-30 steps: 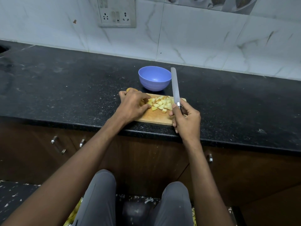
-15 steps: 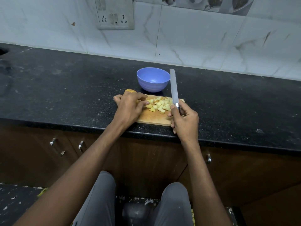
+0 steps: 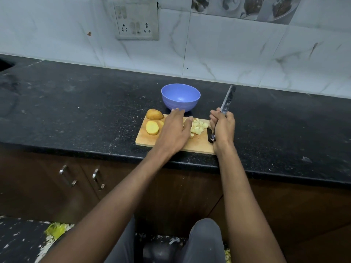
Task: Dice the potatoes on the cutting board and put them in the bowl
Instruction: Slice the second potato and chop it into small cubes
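- While our right hand [image 3: 223, 130] curls round the knife [image 3: 227, 100] handle, the blade slants up toward one o'clock, lifted off the cutting board [image 3: 197, 146] and reaching past its far right corner.
- Our left hand [image 3: 175, 130] lies flat and spread over the middle of the board, fingers straight, their tips pointing to twelve o'clock; it grips nothing that we can see, and the thumb lies against the diced potato [image 3: 198, 127].
- We see those pale cubes heaped at three o'clock from the left hand, between our two hands, on the right part of the board.
- At nine o'clock from the left hand a halved potato [image 3: 152, 128] lies cut face up, and a whole unpeeled potato [image 3: 154, 114] sits at the board's far left corner, just beyond the half.
- We find the blue bowl [image 3: 180, 97] on the black countertop [image 3: 85, 111] at twelve o'clock from the board, just beside its far edge; our left fingertips reach close to its base. No potato shows in the part of the bowl's inside that we see.
- Behind the counter we see a tiled wall [image 3: 228, 54] with a socket plate [image 3: 137, 21] at eleven o'clock from the bowl.
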A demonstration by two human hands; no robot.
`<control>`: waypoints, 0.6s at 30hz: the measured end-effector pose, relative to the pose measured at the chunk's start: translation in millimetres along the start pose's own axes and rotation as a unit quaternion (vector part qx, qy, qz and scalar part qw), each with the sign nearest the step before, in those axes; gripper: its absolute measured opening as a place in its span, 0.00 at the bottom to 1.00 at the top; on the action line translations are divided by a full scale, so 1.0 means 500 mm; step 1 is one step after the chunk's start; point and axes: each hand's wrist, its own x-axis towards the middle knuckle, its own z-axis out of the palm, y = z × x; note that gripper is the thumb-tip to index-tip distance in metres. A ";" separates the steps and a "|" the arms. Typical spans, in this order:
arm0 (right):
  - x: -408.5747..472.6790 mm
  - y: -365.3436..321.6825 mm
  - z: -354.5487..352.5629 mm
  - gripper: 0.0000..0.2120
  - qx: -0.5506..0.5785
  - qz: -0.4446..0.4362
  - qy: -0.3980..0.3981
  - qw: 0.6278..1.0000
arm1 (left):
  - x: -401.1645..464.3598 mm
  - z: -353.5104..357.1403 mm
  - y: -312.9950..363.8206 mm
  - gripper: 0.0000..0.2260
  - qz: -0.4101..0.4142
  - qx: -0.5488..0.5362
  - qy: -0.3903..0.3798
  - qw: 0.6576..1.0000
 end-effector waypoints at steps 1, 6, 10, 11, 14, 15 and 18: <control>0.004 0.006 0.006 0.06 -0.027 -0.002 -0.014 1.000 | 0.008 0.019 0.003 0.18 -0.022 0.003 0.015 1.000; 0.016 0.018 0.024 0.04 -0.114 -0.002 -0.053 0.992 | 0.046 0.080 -0.003 0.23 -0.091 0.006 0.072 0.993; 0.016 0.018 0.035 0.11 -0.104 0.031 -0.069 0.992 | 0.077 0.102 0.005 0.30 -0.147 -0.013 0.073 0.986; 0.018 0.020 0.038 0.12 -0.104 0.037 -0.070 0.991 | 0.085 0.106 0.007 0.31 -0.155 -0.012 0.071 0.985; 0.017 0.019 0.044 0.11 -0.145 0.028 -0.073 0.986 | 0.095 0.120 0.014 0.31 -0.152 -0.002 0.078 0.985; 0.019 0.020 0.046 0.11 -0.163 0.022 -0.073 0.984 | 0.096 0.123 0.019 0.30 -0.148 -0.004 0.082 0.986; 0.023 0.021 0.046 0.07 -0.197 0.012 -0.075 0.977 | 0.102 0.131 0.029 0.28 -0.134 -0.019 0.101 0.986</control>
